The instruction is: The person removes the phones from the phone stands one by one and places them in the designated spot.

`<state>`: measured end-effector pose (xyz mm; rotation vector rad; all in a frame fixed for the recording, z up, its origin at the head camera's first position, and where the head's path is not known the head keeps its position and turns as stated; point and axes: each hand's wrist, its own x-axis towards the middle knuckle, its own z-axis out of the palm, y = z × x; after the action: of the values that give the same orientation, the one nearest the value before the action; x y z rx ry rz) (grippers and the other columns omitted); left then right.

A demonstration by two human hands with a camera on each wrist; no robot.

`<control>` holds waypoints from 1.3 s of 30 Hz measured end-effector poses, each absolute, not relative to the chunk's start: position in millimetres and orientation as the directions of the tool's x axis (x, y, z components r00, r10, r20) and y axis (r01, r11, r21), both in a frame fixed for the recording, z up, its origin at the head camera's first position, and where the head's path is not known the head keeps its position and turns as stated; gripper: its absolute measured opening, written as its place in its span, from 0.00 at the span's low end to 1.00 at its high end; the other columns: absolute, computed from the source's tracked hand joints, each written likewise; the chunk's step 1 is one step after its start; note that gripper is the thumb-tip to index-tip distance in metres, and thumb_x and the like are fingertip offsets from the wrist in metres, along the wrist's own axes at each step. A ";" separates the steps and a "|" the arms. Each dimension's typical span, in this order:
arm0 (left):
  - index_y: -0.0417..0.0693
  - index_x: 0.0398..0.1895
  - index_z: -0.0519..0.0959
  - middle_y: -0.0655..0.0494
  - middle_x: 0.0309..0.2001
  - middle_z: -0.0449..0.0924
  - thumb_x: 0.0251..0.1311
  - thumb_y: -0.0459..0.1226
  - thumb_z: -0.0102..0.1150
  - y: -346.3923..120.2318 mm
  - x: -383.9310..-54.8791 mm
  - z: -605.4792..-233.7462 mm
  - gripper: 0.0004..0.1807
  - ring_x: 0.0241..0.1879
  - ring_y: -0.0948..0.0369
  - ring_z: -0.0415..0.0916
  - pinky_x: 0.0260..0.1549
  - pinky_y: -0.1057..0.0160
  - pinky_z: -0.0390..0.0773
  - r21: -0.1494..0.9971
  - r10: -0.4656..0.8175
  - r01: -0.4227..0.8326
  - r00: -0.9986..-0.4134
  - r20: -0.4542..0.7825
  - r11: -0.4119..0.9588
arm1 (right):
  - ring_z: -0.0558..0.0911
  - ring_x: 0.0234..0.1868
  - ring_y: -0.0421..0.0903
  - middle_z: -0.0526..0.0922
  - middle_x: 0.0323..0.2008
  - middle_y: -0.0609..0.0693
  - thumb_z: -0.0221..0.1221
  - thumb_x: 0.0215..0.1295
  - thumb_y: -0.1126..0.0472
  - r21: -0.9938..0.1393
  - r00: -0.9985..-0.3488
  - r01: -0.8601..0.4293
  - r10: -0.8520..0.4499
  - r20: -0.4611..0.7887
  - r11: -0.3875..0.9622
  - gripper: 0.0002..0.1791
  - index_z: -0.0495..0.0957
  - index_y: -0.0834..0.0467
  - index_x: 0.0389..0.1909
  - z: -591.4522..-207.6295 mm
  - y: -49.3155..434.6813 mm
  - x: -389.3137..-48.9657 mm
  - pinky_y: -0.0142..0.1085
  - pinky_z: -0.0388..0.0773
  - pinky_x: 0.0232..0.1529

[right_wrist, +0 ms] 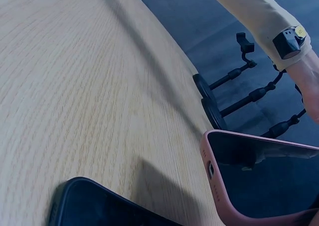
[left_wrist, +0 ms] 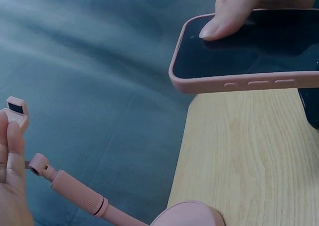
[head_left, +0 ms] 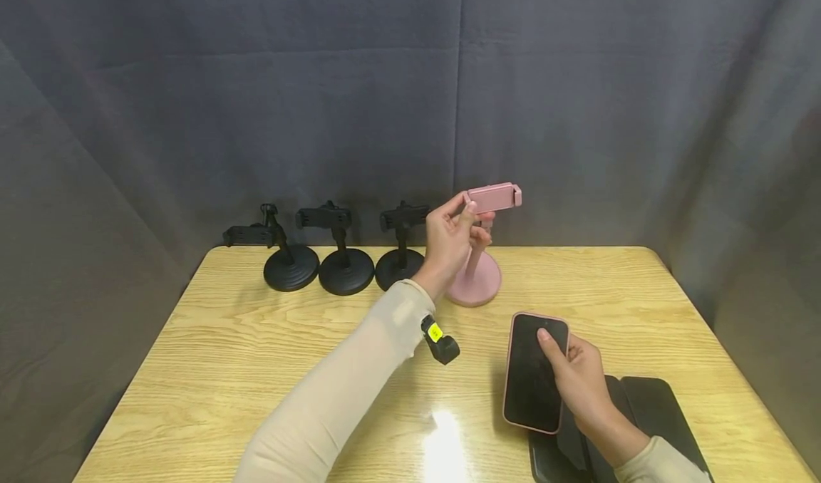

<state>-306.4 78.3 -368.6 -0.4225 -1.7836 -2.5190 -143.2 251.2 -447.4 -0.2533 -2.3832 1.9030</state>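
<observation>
My left hand [head_left: 449, 241] pinches the left end of the clamp on a pink phone stand [head_left: 492, 198], thumb in front and fingers behind. The clamp is tilted, its right end a little higher, and the round base stands on the table. In the left wrist view the ribbed pole of the stand [left_wrist: 77, 191] slants below the fingers. Lower right, my right hand [head_left: 586, 380] holds a smartphone in a pink case [head_left: 529, 390], thumb across its dark screen. This phone is raised over the table, apart from the stand.
Three black phone stands [head_left: 346, 273] line the table's back edge, left of the pink one. Black phones [head_left: 663, 415] lie side by side at the front right, partly under my right hand and forearm. A grey curtain [head_left: 321, 98] hangs behind the wooden table [head_left: 256, 369].
</observation>
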 end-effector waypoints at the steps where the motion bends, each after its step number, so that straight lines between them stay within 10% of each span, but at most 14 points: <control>1: 0.38 0.72 0.68 0.29 0.50 0.84 0.76 0.35 0.49 78.4 -307.1 -368.8 0.24 0.19 0.71 0.80 0.29 0.72 0.83 0.923 0.131 0.173 -0.964 0.229 -0.343 | 0.90 0.28 0.40 0.90 0.27 0.41 0.49 0.81 0.53 -0.974 -0.983 0.082 0.181 -0.043 0.213 0.23 0.77 0.72 0.51 -447.4 251.3 -143.1 0.35 0.87 0.30; 39: 0.50 0.75 0.59 0.41 0.55 0.80 0.80 0.36 0.41 89.2 -315.9 -357.1 0.23 0.39 0.50 0.87 0.51 0.50 0.86 0.982 0.125 0.020 -0.991 0.045 -0.190 | 0.89 0.28 0.41 0.90 0.26 0.42 0.51 0.80 0.51 -0.976 -0.976 0.148 0.185 -0.119 0.157 0.20 0.80 0.65 0.46 -455.9 249.9 -136.3 0.35 0.86 0.31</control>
<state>-315.9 89.2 -357.1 -0.1834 -2.0409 -2.4705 -136.3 249.9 -455.9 -0.3408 -2.3673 1.9929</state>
